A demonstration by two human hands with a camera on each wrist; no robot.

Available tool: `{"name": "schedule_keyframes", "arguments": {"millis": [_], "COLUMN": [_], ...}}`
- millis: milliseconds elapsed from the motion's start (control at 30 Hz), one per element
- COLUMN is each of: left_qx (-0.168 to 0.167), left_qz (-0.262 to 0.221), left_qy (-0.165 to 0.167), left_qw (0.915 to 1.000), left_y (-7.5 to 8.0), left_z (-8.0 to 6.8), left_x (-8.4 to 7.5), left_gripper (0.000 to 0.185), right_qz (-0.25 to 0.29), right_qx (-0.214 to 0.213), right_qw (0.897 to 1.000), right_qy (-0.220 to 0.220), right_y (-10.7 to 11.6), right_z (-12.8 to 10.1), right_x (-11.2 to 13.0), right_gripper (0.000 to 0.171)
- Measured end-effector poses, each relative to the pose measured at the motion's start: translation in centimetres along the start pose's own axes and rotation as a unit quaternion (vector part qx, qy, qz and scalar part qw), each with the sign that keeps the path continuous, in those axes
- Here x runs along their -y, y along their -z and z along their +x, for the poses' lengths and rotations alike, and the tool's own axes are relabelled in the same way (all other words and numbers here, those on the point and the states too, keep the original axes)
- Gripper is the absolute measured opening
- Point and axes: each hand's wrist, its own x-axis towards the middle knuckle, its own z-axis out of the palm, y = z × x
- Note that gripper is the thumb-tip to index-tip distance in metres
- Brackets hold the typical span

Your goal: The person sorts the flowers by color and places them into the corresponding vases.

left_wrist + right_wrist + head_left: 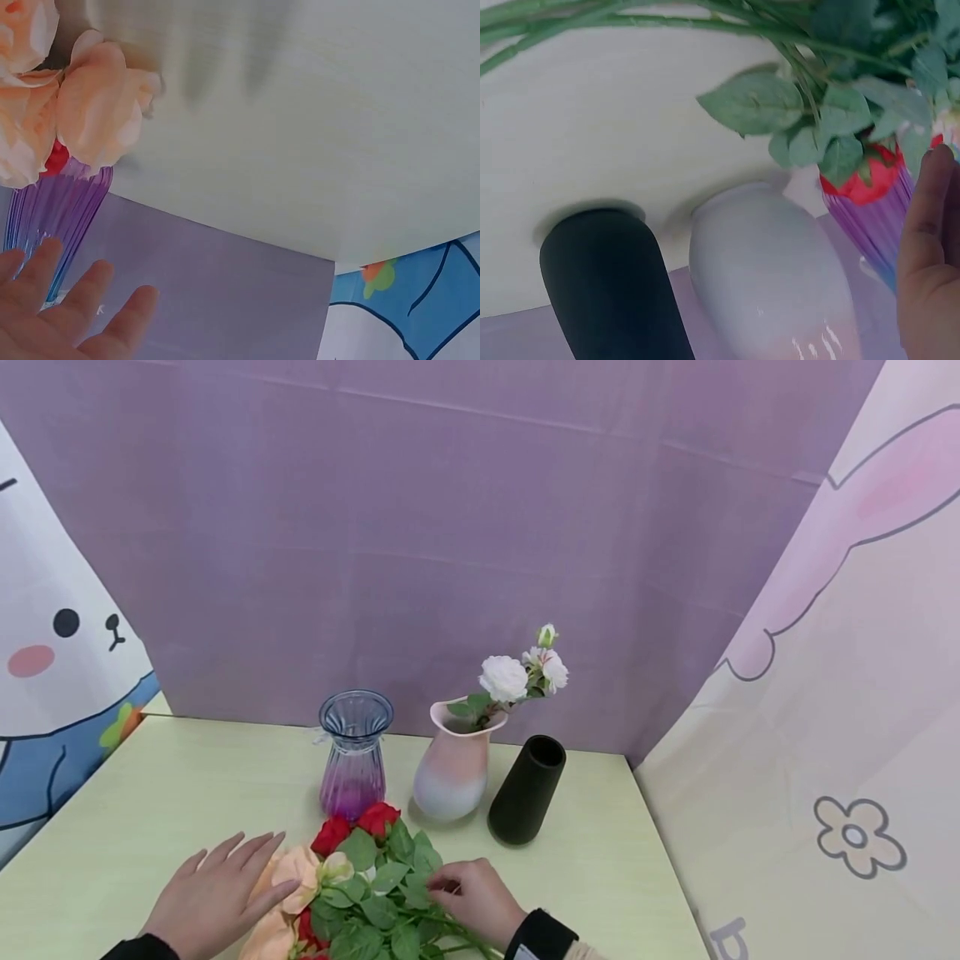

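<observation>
With the left hand [213, 893] lying flat-fingered on the peach blooms [288, 881] and the right hand [476, 897] pinching among the stems [390, 902], a careless lift is risking knocking over the purple glass vase [353, 753] just behind the bunch.

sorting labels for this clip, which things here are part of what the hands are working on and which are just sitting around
In hand:
- bunch of flowers, red, peach, leafy, lying on the table
- left hand, flat, fingers straight, touching the peach blooms
- right hand, curled at the stems

Standing by:
- purple glass vase
- pink vase with white flowers
- black vase
</observation>
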Motion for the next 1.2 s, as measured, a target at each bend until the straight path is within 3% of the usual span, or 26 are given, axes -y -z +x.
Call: {"name": "schedule_keyframes", "arguments": {"millis": [100,167,267,367,400,433,467,533,633,667,733,833,867,900,1100,1167,1200], "left_qx": [0.002,0.002,0.043,0.108,0.131,0.116,0.138,0.175,0.209,0.236,0.249,0.264,0.264,0.264,0.263,0.264,0.264], "left_qz": [0.008,0.007,0.003,-0.021,-0.022,-0.022,-0.028,-0.035,-0.04,-0.044,-0.05,-0.055,-0.057,-0.059,-0.062,-0.061,-0.06], "left_qy": [0.003,0.003,-0.009,-0.031,-0.038,-0.038,-0.04,-0.038,-0.018,-0.011,-0.005,-0.002,-0.003,-0.003,-0.007,-0.005,-0.004], "left_qw": [1.0,1.0,0.999,0.9934,0.9904,0.9923,0.9893,0.9833,0.9769,0.9707,0.9672,0.9629,0.9629,0.9627,0.9627,0.9625,0.9627], "left_y": [-0.8,1.0,7.9,16.6,18.5,19.5,21.4,25.3,30.7,32.6,35.4,37.9,38.2,38.4,37.3,37.1,37.1], "left_z": [-0.4,-0.8,-1.5,-2.0,-2.0,-2.3,-2.3,-2.5,-2.5,-2.3,-2.2,-2.2,-2.3,-2.3,-2.6,-2.6,-2.6], "left_x": [0.0,-0.9,-3.4,-6.1,-6.6,-6.9,-7.4,-8.6,-10.6,-11.3,-12.4,-13.4,-13.6,-13.7,-13.7,-13.8,-13.8], "left_gripper": [0.089,0.088,0.088,0.092,0.096,0.09,0.094,0.101,0.103,0.109,0.107,0.107,0.106,0.107,0.109,0.109,0.109], "right_qz": [-0.027,-0.043,-0.062,-0.092,-0.105,-0.113,-0.123,-0.147,-0.173,-0.184,-0.199,-0.22,-0.215,-0.225,-0.266,-0.276,-0.291], "right_qx": [0.017,0.026,0.033,0.021,0.013,0.008,0.002,-0.007,-0.005,-0.005,-0.015,-0.022,-0.02,-0.033,-0.06,-0.045,-0.045], "right_qw": [0.999,0.999,0.997,0.993,0.991,0.99,0.988,0.984,0.98,0.978,0.974,0.969,0.971,0.967,0.951,0.952,0.947], "right_qy": [0.012,0.017,0.038,0.071,0.082,0.085,0.09,0.101,0.098,0.098,0.104,0.107,0.1,0.119,0.144,0.124,0.125], "right_y": [-2.1,-3.4,-5.6,-7.7,-8.3,-8.6,-9.0,-9.0,-7.6,-7.1,-6.2,-5.8,-5.8,-6.2,-7.4,-7.6,-8.2], "right_z": [-0.1,0.0,0.2,0.5,0.6,0.6,0.7,0.5,-0.2,-0.5,-0.9,-1.0,-1.0,-0.9,-0.5,-0.3,-0.1], "right_x": [-2.0,-3.6,-6.5,-9.1,-9.6,-9.7,-9.8,-8.8,-5.4,-4.2,-2.4,-1.3,-1.0,-1.5,-2.8,-2.9,-3.9], "right_gripper": [0.02,0.021,0.022,0.021,0.02,0.02,0.019,0.02,0.02,0.02,0.019,0.016,0.016,0.014,0.013,0.013,0.013]}}
